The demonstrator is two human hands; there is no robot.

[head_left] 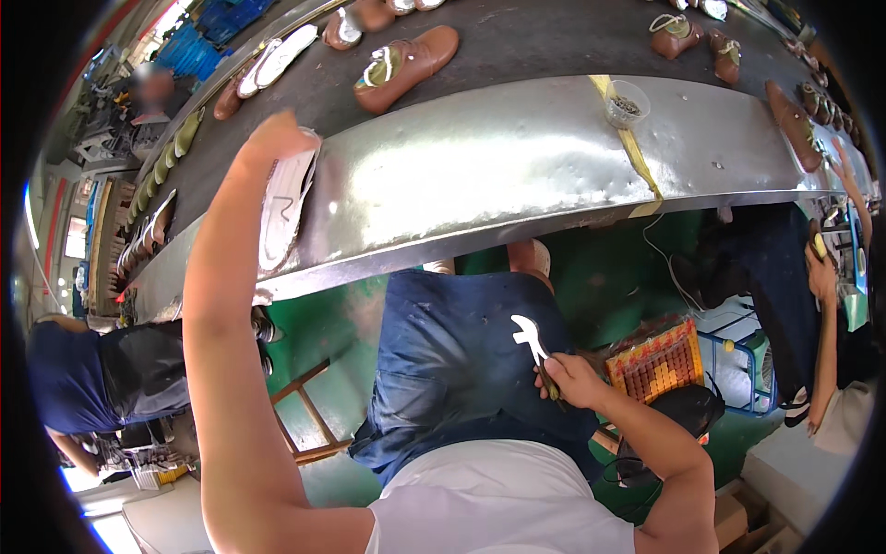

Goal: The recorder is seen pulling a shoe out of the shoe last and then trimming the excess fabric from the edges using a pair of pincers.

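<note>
The right hand (pixel 570 380) closes its fingers round the handle of a pincer-like tool (pixel 536 349) above the dark shorts (pixel 429 355), probably to leave the head free; the tool's long axis slants from near right to far left, head pointing far. At the left of the bench (pixel 480 157), the left hand (pixel 280 138) meets the far end of a white sole-shaped piece (pixel 284 203), lying near to far, perhaps steadying it; whether those fingers grip cannot be told

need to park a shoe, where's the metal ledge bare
Widest: the metal ledge between the white sole-shaped piece and yellow tape. Mostly bare between clear cup and right-end brown shoe. Crowded at the left hand.
</note>
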